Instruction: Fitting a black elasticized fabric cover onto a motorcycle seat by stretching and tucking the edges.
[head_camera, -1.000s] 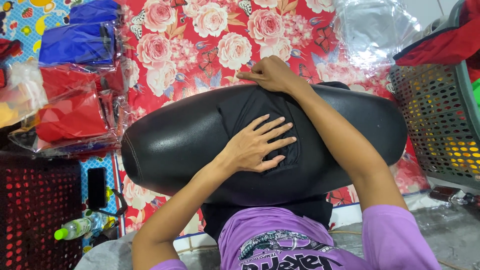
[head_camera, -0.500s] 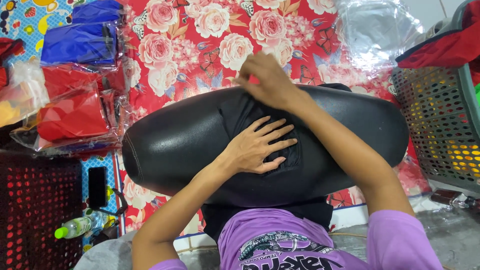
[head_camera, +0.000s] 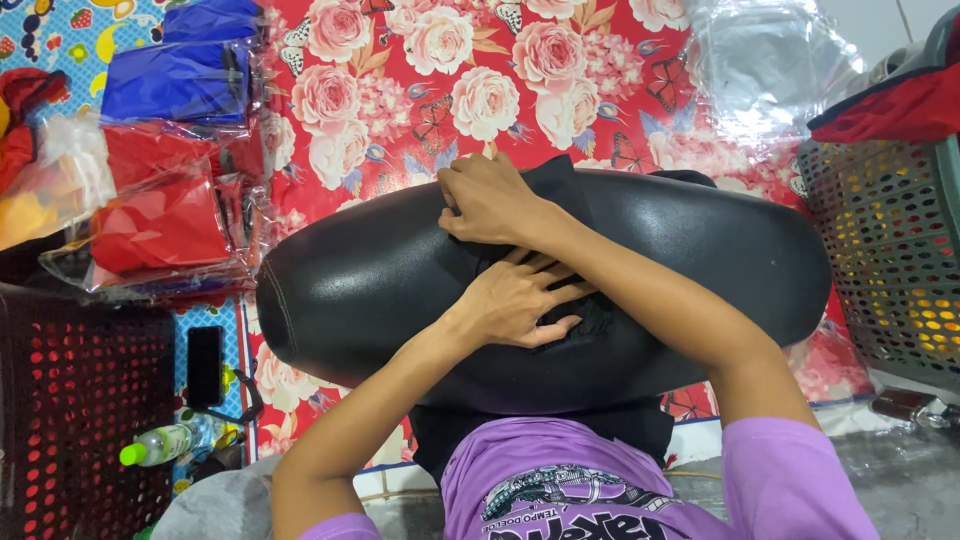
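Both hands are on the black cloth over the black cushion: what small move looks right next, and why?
Probably lay the pulled edge flat over the middle. The right hand grips the far edge of the black cloth, drawn toward the left hand, which presses the cloth onto the black cushion.

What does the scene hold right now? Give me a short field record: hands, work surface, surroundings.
left hand: flat on the black cloth, fingers spread
right hand: gripping a fold of the black cloth, crossing above the left
work surface: black padded cushion on a red floral mat
left side: bagged red and blue garments, dark crate, phone, bottle
right side: grey perforated basket, clear plastic bags
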